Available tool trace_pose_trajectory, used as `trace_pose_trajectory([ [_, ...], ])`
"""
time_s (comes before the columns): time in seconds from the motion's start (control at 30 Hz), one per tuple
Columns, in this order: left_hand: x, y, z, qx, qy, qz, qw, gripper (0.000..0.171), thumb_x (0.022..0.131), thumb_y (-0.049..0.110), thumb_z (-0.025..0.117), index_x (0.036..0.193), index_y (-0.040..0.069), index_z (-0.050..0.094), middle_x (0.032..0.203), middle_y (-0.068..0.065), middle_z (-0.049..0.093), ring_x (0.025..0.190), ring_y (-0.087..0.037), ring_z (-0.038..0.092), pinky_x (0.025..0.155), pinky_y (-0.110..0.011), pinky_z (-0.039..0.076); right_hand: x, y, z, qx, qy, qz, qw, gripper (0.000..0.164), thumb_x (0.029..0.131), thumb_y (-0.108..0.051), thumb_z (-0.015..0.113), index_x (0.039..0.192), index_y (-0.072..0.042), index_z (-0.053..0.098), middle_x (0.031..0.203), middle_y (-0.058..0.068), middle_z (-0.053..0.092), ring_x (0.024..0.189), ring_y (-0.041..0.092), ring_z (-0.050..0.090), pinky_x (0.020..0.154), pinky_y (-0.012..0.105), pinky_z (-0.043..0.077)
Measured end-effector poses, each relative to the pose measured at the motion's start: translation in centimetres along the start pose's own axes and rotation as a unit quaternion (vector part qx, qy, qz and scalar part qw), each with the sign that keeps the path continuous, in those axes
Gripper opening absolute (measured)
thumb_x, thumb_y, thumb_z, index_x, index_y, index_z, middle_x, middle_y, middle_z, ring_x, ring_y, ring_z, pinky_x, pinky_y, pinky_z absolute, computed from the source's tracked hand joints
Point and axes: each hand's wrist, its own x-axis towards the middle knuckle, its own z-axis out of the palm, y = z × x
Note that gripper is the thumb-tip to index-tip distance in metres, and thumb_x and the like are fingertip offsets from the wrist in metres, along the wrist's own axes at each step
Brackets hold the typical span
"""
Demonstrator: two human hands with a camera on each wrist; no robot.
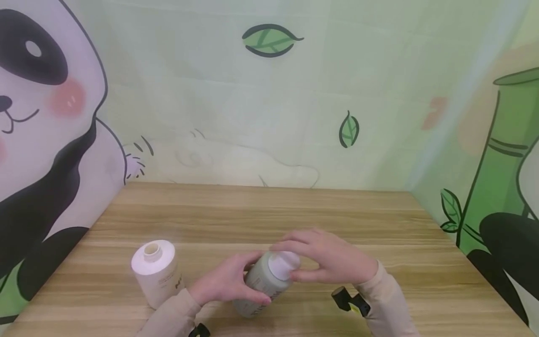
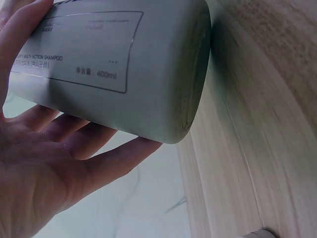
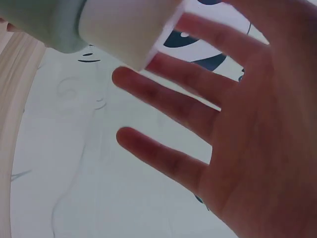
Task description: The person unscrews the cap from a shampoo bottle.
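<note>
A grey-green shampoo bottle (image 1: 260, 285) stands tilted over the table, its top leaning to the right. My left hand (image 1: 229, 282) grips its body, thumb across the front and fingers behind. In the left wrist view the label on the bottle (image 2: 99, 64) reads "multi-action shampoo" and 400ml. A white cap (image 1: 281, 265) sits on the bottle's top. My right hand (image 1: 324, 256) holds this cap between thumb and fingers; in the right wrist view the other fingers (image 3: 163, 101) stretch out straight beside the cap (image 3: 124, 32). Whether the bottle's base touches the table is unclear.
On the left of the wooden table (image 1: 269, 210) stands a white bottle (image 1: 156, 271) with an open neck and no cap, close to my left sleeve. Black wrist devices (image 1: 351, 301) sit at the cuffs. A cloth backdrop (image 1: 210, 93) with pandas and bamboo hangs behind.
</note>
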Motion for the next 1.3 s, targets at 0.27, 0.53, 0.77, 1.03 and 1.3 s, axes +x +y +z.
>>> trace_pose_trajectory([
  [0.27,0.00,-0.08,0.11,0.007,0.002,0.005,1.0000,0.066,0.073,0.033,0.084,0.128,0.014,0.055,0.118,-0.001,0.067,0.105,-0.013,0.064,0.089,-0.028,0.049,0.25,-0.07,0.08,-0.075,0.039,0.057,0.995,0.035,0.095,-0.047,0.054,0.112,-0.019,0.067,0.111,-0.004,0.072,0.101,0.011,0.067,0.086,0.038,0.052],
  [0.53,0.01,0.10,0.08,0.011,0.003,-0.003,0.9999,0.067,0.072,0.033,0.084,0.129,0.015,0.054,0.117,0.000,0.067,0.105,-0.013,0.064,0.088,-0.028,0.049,0.19,-0.11,0.03,-0.080,0.039,0.051,0.995,0.035,0.092,-0.050,0.058,0.105,-0.020,0.069,0.104,-0.007,0.074,0.089,0.005,0.067,0.083,0.034,0.051],
  [0.77,-0.04,0.08,0.13,0.008,0.001,-0.001,1.0000,0.067,0.072,0.032,0.085,0.129,0.015,0.055,0.116,0.000,0.067,0.103,-0.011,0.063,0.088,-0.027,0.049,-0.10,-0.05,-0.15,-0.049,0.030,0.012,0.998,0.034,0.084,-0.035,0.072,0.115,-0.021,0.065,0.112,-0.007,0.070,0.101,0.011,0.066,0.085,0.037,0.052],
  [1.03,-0.11,0.06,0.08,0.010,0.003,0.001,0.9999,0.067,0.072,0.032,0.085,0.129,0.014,0.055,0.116,0.000,0.067,0.103,-0.011,0.063,0.087,-0.028,0.049,-0.15,-0.09,-0.30,-0.026,0.011,0.007,1.000,0.041,0.090,-0.040,0.065,0.125,-0.019,0.060,0.122,-0.004,0.066,0.110,0.016,0.063,0.090,0.041,0.051],
  [1.3,-0.08,0.19,0.02,0.009,-0.001,-0.004,0.9999,0.066,0.073,0.034,0.084,0.129,0.015,0.054,0.118,0.000,0.066,0.106,-0.013,0.063,0.089,-0.030,0.049,0.00,-0.12,-0.41,-0.036,-0.012,0.091,0.995,0.040,0.094,-0.049,0.056,0.119,-0.019,0.065,0.114,-0.008,0.071,0.100,0.007,0.066,0.090,0.041,0.049],
])
